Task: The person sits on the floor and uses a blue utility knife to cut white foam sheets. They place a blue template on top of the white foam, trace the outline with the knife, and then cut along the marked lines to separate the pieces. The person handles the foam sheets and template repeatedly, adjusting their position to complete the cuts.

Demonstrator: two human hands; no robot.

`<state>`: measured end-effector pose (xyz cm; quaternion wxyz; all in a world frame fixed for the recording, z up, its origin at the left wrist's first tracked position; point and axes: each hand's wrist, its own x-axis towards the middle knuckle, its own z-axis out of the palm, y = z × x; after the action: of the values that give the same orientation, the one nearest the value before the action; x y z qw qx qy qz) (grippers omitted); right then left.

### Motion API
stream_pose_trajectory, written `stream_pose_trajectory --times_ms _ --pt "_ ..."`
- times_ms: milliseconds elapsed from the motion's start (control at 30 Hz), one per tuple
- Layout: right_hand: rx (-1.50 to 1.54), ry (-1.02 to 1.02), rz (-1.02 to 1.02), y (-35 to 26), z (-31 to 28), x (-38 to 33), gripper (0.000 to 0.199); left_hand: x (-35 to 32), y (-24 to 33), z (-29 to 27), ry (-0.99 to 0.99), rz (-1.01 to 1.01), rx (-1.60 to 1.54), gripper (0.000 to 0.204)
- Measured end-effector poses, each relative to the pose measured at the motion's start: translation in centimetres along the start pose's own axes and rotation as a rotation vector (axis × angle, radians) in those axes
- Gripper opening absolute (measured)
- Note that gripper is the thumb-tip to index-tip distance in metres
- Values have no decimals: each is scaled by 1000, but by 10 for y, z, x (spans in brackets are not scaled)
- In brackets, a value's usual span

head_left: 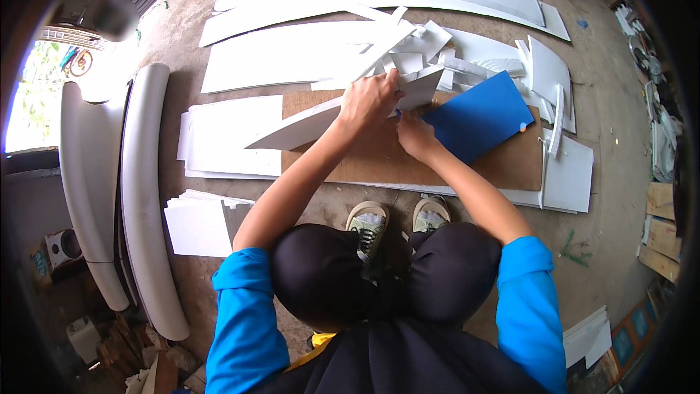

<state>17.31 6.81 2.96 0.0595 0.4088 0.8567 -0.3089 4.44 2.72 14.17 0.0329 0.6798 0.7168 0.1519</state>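
My left hand [370,100] is closed over the upper edge of a long white panel [310,125], which stands tilted on its edge. The panel rests above a brown board [364,164] on the floor. My right hand [417,137] is closed low beside the panel's near face. A small bit of blue shows at its fingertips, but what it holds is too small to make out. Just right of that hand lies a blue rectangular sheet [481,117], partly over the brown board. Behind the panel, a heap of white offcuts [394,47] is partly hidden by my left hand.
Long white sheets [248,58] lie across the floor beyond. White sheets [233,135] also lie beneath the brown board. A stack of white rectangular pieces [198,226] sits near my left knee. Long curved white panels [146,197] stand at left; wooden blocks [660,230] lie at right.
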Motion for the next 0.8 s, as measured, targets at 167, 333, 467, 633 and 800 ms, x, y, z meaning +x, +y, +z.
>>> stream_pose_trajectory --times_ms 167,333,467,633,800 --pt "71 155 -108 7 16 -7 27 0 -3 1 -2 -64 5 30" --pt "-13 58 -51 6 11 -19 26 3 -6 2 1 -113 -14 32" --pt "-82 64 -18 20 24 -31 23 6 -5 3 2 -117 -3 31" --pt "-101 96 -27 28 32 -48 22 7 -10 3 34 -77 23 30" --pt "-86 53 9 41 7 -79 24 16 -24 -11 47 -125 -88 31"
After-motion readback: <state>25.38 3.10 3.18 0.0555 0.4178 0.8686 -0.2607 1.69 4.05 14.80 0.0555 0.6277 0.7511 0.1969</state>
